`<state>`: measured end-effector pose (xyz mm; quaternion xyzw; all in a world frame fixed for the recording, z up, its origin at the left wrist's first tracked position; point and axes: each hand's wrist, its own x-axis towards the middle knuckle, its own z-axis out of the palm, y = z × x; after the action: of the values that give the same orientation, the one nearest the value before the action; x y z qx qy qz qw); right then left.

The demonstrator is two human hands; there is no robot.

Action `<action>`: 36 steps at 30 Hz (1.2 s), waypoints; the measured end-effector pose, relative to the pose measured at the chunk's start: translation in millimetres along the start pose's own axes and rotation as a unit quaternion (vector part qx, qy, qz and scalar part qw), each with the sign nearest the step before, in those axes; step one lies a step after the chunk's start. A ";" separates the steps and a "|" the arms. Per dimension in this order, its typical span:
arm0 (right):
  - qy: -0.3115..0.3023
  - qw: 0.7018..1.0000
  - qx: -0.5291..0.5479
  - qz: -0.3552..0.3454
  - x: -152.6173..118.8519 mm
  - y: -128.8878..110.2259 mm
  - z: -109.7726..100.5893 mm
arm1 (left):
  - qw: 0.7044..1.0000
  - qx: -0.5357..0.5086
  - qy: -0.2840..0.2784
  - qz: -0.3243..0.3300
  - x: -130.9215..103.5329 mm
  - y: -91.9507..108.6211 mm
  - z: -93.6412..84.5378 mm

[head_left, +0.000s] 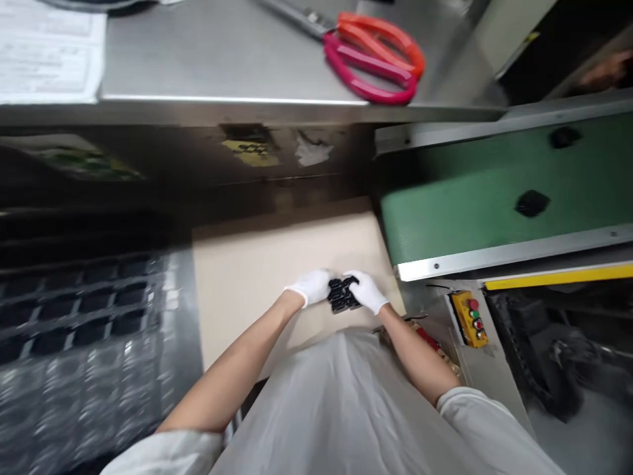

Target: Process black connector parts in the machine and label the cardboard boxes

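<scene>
Both hands wear white gloves and meet over a pale board at the middle. Between them is a small cluster of black parts. My left hand is closed on the cluster's left side, and my right hand grips its right side. Fingertips are partly hidden by the black parts, and the exact shape of each part is too small to tell.
A green conveyor at the right carries black parts. A yellow button box sits below it. Orange-and-pink scissors and papers lie on the metal shelf. Black-celled clear trays stand at left.
</scene>
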<state>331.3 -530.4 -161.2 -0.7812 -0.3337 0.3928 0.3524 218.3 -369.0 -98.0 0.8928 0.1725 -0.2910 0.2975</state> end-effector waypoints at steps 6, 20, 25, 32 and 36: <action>0.004 0.998 -0.063 -0.013 -14.1 -0.9 -4.0 | 1.000 0.016 -0.004 0.014 -3.8 3.8 14.2; 0.026 0.901 -0.349 -0.255 -143.4 -112.4 -225.2 | 0.999 -0.026 0.035 -0.023 -14.0 -24.4 22.6; 0.165 0.764 -0.617 -0.092 -97.7 -81.2 -402.2 | 0.992 -0.044 0.102 -0.065 -24.2 -4.9 -7.3; 0.024 0.713 -0.698 -0.060 -38.8 -45.9 -463.2 | 0.958 -0.087 0.265 0.059 -6.0 156.1 -112.0; 0.047 0.753 -0.646 -0.115 -39.1 -33.6 -466.1 | 0.929 -0.072 0.309 0.191 65.6 270.4 -183.9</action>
<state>700.4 -678.3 87.5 -0.7962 -0.5782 0.0029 -0.1782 475.7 -450.5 97.8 0.9306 0.1023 0.0748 0.3434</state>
